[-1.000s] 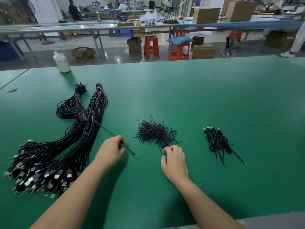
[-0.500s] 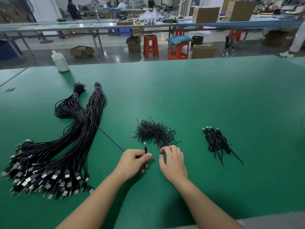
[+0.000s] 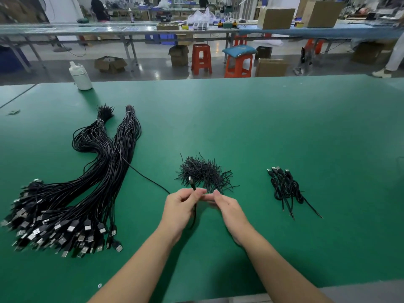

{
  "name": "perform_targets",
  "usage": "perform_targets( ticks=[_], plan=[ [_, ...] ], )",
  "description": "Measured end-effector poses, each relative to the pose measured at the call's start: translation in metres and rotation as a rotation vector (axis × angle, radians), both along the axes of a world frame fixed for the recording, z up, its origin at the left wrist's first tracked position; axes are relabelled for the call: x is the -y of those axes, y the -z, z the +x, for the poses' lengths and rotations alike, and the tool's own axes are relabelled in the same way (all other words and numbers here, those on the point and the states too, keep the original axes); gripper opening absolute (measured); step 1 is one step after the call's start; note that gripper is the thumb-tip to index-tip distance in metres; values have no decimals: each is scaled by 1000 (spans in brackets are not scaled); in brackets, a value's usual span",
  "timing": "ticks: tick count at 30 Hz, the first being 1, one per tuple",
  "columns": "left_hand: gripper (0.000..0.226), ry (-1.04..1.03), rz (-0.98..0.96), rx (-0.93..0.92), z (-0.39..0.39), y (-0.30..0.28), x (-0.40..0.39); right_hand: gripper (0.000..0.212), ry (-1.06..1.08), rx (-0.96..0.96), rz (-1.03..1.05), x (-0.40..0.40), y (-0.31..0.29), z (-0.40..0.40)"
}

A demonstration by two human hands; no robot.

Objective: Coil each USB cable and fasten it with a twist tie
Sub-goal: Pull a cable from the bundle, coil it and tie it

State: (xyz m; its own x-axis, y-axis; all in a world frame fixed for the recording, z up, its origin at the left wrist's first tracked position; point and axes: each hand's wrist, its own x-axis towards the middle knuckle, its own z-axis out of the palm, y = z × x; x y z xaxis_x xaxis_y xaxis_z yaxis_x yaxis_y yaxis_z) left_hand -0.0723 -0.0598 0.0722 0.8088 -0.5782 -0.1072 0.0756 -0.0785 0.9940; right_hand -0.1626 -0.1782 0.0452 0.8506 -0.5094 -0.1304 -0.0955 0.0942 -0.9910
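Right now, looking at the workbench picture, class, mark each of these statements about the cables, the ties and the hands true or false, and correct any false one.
1. The left hand holds a single cable that trails back to the big bundle of uncoiled cables. True.
2. The pile of twist ties lies at the far right of the green table. False: it lies in the middle, just beyond the hands.
3. The finished coiled cables lie to the right of the twist ties. True.
4. The right hand rests on the coiled cables. False: it is beside the left hand, apart from them.
5. A white bottle stands at the table's far left edge. True.
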Motion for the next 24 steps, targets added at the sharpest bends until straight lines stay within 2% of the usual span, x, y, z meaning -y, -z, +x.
perform_targets(
  ticks=[3,5,8,12,16,21,24],
  plan=[
    [20,-34,-107,-174,0,-7,1,17,-109,37,-20,-11,-11,-1],
    [25,-44,-112,-160,1,-9,1,12,-96,31,-89,-13,-17,-1],
    [30,18,-74,-130,2,-9,1,20,-95,34,-111,-15,-24,-1],
    [39,166,-36,-224,2,-13,1,23,-113,62,-50,-19,-31,-2],
    [46,238,-8,-150,0,-16,0,22,-94,84,-61,-22,-37,-3],
    [49,129,-59,-90,2,-24,1,24,-139,71,-78,-33,-47,-3],
    [51,18,-188,-100,11,-33,2,35,-202,14,27,-41,-45,-2]
  ],
)
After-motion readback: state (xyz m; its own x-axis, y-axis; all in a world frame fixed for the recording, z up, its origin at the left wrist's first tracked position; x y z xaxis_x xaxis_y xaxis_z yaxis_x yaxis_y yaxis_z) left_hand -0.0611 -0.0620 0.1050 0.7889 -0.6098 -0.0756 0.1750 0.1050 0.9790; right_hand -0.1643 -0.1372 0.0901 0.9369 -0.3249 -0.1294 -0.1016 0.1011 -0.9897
